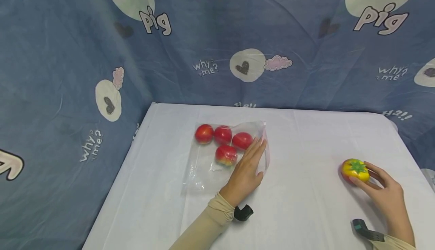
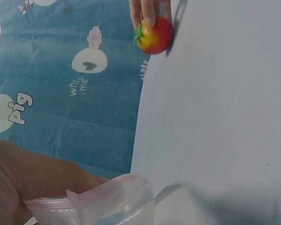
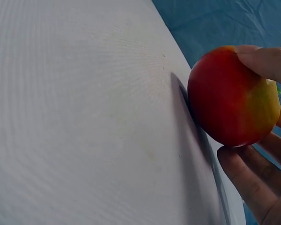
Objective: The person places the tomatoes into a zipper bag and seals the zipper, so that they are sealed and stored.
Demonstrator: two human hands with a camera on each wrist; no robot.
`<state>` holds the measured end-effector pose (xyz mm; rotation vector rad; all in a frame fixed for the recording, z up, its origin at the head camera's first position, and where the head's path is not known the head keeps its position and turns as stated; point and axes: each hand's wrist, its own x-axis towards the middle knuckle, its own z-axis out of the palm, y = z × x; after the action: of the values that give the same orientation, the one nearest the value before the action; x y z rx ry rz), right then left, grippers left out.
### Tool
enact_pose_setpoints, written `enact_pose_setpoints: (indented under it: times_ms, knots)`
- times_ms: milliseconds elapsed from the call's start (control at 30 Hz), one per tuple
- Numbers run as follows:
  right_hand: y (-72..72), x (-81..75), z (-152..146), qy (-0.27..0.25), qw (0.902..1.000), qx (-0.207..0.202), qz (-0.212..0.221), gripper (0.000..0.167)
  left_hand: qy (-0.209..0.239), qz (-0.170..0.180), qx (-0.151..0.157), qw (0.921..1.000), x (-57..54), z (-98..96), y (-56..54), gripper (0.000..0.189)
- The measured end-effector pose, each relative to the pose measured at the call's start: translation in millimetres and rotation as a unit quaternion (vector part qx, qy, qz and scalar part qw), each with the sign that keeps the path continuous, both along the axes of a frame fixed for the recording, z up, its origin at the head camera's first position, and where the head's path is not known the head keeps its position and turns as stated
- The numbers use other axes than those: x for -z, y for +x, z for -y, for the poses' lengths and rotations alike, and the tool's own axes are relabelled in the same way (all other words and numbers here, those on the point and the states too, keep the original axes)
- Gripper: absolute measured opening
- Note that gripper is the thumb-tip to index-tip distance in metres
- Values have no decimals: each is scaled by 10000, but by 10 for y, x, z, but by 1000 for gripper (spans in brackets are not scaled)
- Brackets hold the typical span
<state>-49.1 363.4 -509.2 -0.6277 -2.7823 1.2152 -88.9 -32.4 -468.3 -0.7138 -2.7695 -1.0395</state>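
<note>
My left hand (image 1: 244, 174) lies over the right side of a clear plastic zip bag (image 1: 204, 172), its fingers extended and its thumb spread apart near the pink-edged mouth. In the left wrist view the bag's pink-edged lip (image 2: 107, 192) stands bowed up beside that hand. Several red tomatoes (image 1: 223, 135) are inside the bag, mostly toward its far side. Over at the right, my right hand (image 1: 385, 191) grips a red-and-yellow tomato (image 1: 354, 170) with a green star-shaped top. Its thumb and fingers press opposite sides of the tomato (image 3: 229, 98).
A white cloth covers the table (image 1: 306, 204). Blue printed fabric (image 1: 289, 23) hangs behind it and along the left side. Dark wrist-worn devices show at the left wrist (image 1: 243, 213) and the right wrist (image 1: 367, 230).
</note>
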Motion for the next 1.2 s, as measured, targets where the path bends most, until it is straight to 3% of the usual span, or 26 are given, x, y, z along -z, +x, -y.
enact_pose_setpoints:
  times_ms: [200,500,767,1200]
  knots:
    - [-2,-5,44,-35,9998,-91,-144,81,13,-25,13,10000,-8,-2,-2,95]
    - [8,-25,124,-181,9964,-456,-688,76,8,-6,0,10000,-25,-2,0,94]
    - [-48,-63,256,-147,9934,-826,-787,78,46,-13,-18,10000,-27,1,0,94]
    - [-104,-39,537,-65,9758,-1740,-1320,70,65,50,14,10000,-21,13,15,94]
